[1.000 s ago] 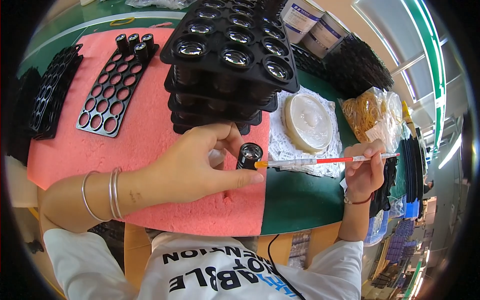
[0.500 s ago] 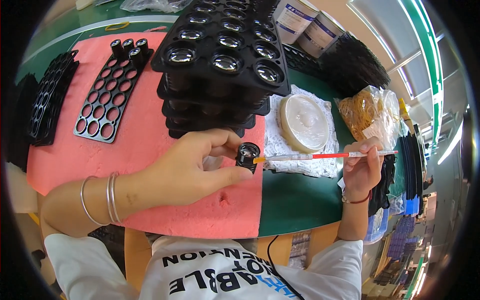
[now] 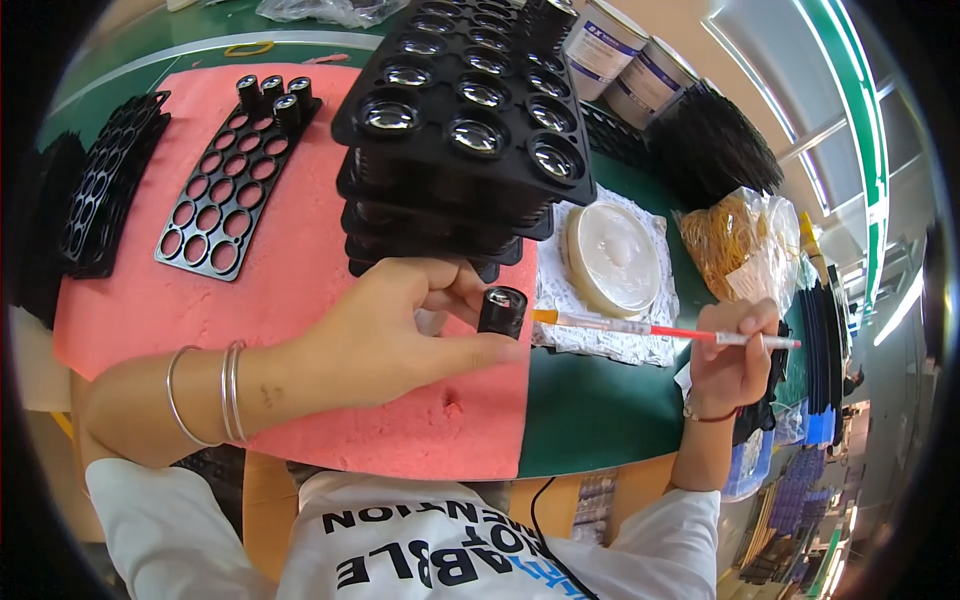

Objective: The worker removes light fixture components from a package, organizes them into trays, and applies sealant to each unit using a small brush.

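Brush [image 3: 600, 322], pinched in right hand [image 3: 733, 362], was drawn off black cylinder [image 3: 502, 314] grasped in left hand [image 3: 385, 335]; contact apparently broken.

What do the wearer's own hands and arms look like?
Left hand and right hand: bare, no gloves. White fabric short sleeves end near the elbows. Left side: thin round silver-coloured metal bangles. Right side: thin dark red cord-like bracelet.
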The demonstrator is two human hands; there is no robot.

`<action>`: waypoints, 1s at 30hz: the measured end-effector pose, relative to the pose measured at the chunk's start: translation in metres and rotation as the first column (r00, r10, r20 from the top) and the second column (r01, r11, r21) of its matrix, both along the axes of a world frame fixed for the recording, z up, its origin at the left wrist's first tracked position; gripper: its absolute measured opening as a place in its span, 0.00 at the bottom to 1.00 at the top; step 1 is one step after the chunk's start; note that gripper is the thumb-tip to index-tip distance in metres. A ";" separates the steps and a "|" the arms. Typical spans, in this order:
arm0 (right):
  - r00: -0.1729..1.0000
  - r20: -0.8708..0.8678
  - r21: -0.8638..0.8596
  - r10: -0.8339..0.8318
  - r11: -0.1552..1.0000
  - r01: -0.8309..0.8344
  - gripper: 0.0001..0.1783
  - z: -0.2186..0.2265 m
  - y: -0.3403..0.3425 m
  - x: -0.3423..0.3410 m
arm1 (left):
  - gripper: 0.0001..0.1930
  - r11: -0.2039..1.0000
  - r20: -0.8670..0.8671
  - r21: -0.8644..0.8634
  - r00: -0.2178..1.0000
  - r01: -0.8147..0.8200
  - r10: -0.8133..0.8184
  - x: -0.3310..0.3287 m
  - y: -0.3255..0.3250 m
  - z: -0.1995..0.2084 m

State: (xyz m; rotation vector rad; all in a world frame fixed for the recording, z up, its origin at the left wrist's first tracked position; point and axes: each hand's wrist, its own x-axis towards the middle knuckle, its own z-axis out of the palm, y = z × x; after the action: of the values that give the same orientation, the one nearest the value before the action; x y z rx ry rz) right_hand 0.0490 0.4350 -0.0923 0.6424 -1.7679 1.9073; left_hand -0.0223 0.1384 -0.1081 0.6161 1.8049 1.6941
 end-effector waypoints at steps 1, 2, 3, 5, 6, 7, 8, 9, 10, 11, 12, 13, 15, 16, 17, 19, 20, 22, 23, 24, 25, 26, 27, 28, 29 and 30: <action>0.999 -0.039 0.027 -0.001 1.000 0.002 0.10 0.000 -0.002 0.002 | 0.15 0.999 0.004 -0.046 1.000 0.001 0.000 0.000 0.000 0.001; 0.998 -0.061 0.065 -0.022 0.998 0.026 0.10 0.001 -0.003 0.004 | 0.15 0.999 0.004 -0.043 1.000 -0.006 0.006 -0.001 0.000 0.002; 0.998 -0.061 0.068 -0.016 0.998 0.020 0.10 0.002 -0.004 0.004 | 0.15 0.999 0.017 -0.033 1.000 -0.007 0.008 -0.001 0.000 0.002; 0.996 -0.084 0.140 -0.003 0.990 0.015 0.10 0.003 -0.003 0.005 | 0.14 1.000 0.032 -0.019 0.999 -0.005 0.006 0.000 0.000 0.001; 0.997 -0.080 0.141 -0.007 0.990 0.018 0.11 0.004 -0.004 0.005 | 0.15 1.000 0.027 -0.025 1.000 -0.002 0.002 0.000 0.000 0.000; 0.997 -0.081 0.143 -0.008 0.990 0.019 0.11 0.004 -0.004 0.005 | 0.15 0.999 0.019 -0.032 1.000 0.003 -0.002 -0.001 0.000 -0.001; 0.996 -0.084 0.152 0.004 0.988 0.009 0.11 0.004 -0.004 0.004 | 0.15 1.000 0.018 -0.030 1.000 0.004 -0.004 -0.001 -0.001 -0.002; 0.996 -0.087 0.161 0.016 0.987 -0.002 0.10 0.004 -0.004 0.004 | 0.15 0.999 -0.014 -0.035 1.000 -0.008 0.008 -0.002 -0.001 -0.003; 0.996 -0.086 0.162 0.014 0.987 0.000 0.10 0.004 -0.004 0.003 | 0.16 0.999 -0.043 -0.041 0.999 -0.021 0.019 -0.001 -0.001 -0.004; 0.995 -0.100 0.182 0.006 0.983 0.013 0.10 0.003 -0.005 0.003 | 0.16 0.999 -0.043 -0.041 0.999 -0.019 0.018 -0.001 0.000 -0.005; 0.994 -0.113 0.201 -0.003 0.979 0.026 0.10 0.003 -0.005 0.003 | 0.16 0.999 -0.043 -0.024 0.999 -0.023 0.022 0.000 0.000 -0.005; 0.994 -0.113 0.201 -0.004 0.979 0.027 0.10 0.004 -0.004 0.003 | 0.16 1.000 -0.045 -0.008 0.999 -0.027 0.027 0.000 0.001 -0.005; 0.992 -0.128 0.222 -0.020 0.974 0.048 0.10 0.004 -0.003 0.003 | 0.16 1.000 -0.030 -0.016 0.999 -0.012 0.011 -0.002 0.000 -0.004; 0.992 -0.128 0.221 -0.018 0.974 0.047 0.10 0.004 -0.003 0.003 | 0.17 1.000 -0.016 -0.026 1.000 -0.001 0.001 -0.001 0.000 -0.003; 0.993 -0.112 0.212 -0.025 0.976 0.049 0.10 0.005 -0.003 0.003 | 0.17 1.000 -0.016 -0.026 1.000 -0.003 0.003 0.000 -0.001 -0.005; 0.995 -0.097 0.205 -0.035 0.977 0.054 0.10 0.005 -0.002 0.003 | 0.17 1.000 0.006 -0.006 1.000 0.005 -0.005 0.000 -0.001 -0.010; 0.997 -0.075 0.229 -0.006 0.973 0.023 0.08 0.005 -0.001 0.003 | 0.17 1.000 0.006 -0.005 1.000 0.008 -0.008 -0.001 0.000 -0.011; 0.998 -0.052 0.254 0.018 0.967 -0.005 0.07 0.004 0.001 0.002 | 0.15 0.997 -0.036 0.079 0.999 0.020 -0.017 -0.001 0.001 -0.011; 0.998 -0.051 0.245 0.020 0.969 -0.007 0.07 0.004 0.001 0.002 | 0.15 0.997 -0.036 0.079 0.999 0.024 -0.021 -0.001 0.001 -0.013; 0.999 -0.049 0.237 0.022 0.971 -0.010 0.07 0.004 0.001 0.001 | 0.14 0.987 -0.008 0.154 0.999 0.038 -0.037 0.000 0.002 -0.016; 0.999 -0.050 0.237 0.020 0.971 -0.007 0.07 0.004 0.001 0.001 | 0.13 0.973 0.018 0.227 0.998 0.048 -0.053 0.000 0.003 -0.017; 0.999 -0.045 0.226 0.029 0.974 -0.018 0.07 0.004 0.001 0.001 | 0.13 0.973 0.018 0.226 0.998 0.050 -0.056 -0.001 0.002 -0.016; 0.998 -0.040 0.215 0.038 0.976 -0.029 0.07 0.005 0.001 0.000 | 0.12 0.976 0.061 0.200 0.993 0.086 -0.100 -0.002 0.001 -0.014; 0.999 -0.040 0.214 0.035 0.977 -0.025 0.07 0.005 0.001 0.000 | 0.13 0.977 0.106 0.175 0.984 0.122 -0.142 -0.003 0.000 -0.012; 0.999 -0.038 0.189 0.012 0.982 -0.005 0.08 0.005 0.002 0.000 | 0.13 0.977 0.107 0.173 0.983 0.126 -0.146 -0.003 0.001 -0.012; 0.999 -0.035 0.164 -0.011 0.986 0.016 0.08 0.005 0.003 0.000 | 0.13 0.967 0.115 0.218 0.980 0.135 -0.163 -0.003 0.001 -0.012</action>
State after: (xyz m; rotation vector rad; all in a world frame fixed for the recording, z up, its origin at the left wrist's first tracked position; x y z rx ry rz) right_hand 0.0490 0.4376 -0.0874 0.7145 -1.9165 1.7438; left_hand -0.0251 0.1396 -0.1201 0.6924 1.4623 1.7895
